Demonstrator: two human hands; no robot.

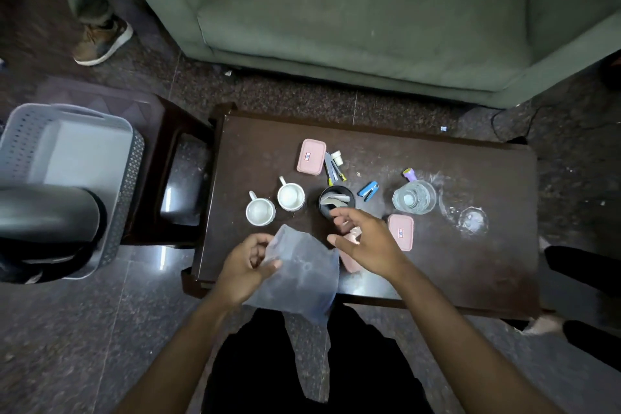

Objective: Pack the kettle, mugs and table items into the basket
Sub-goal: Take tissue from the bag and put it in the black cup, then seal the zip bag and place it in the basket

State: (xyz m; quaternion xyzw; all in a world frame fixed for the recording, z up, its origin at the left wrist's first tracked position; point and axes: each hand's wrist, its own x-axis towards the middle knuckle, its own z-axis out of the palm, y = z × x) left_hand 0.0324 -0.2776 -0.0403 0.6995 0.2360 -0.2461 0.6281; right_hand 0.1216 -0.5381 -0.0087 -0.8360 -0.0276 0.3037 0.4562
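L hand point(243, 265) pinches a translucent plastic bag point(299, 274) at table's point(453, 262) near edge. R hand point(364, 239) open, fingers spread, hovering over a pink item, holding nothing. Two white mugs point(274, 203) side by side mid-table, black bowl point(337, 201) just beside them, pink box point(311, 156) behind. Grey basket point(70, 158) on stool at left w/ dark kettle point(43, 212) in it.

Dark wooden table point(470, 255) with two white mugs point(291, 197), pink boxes point(311, 156), blue stapler point(368, 191), glass tumbler point(414, 197).
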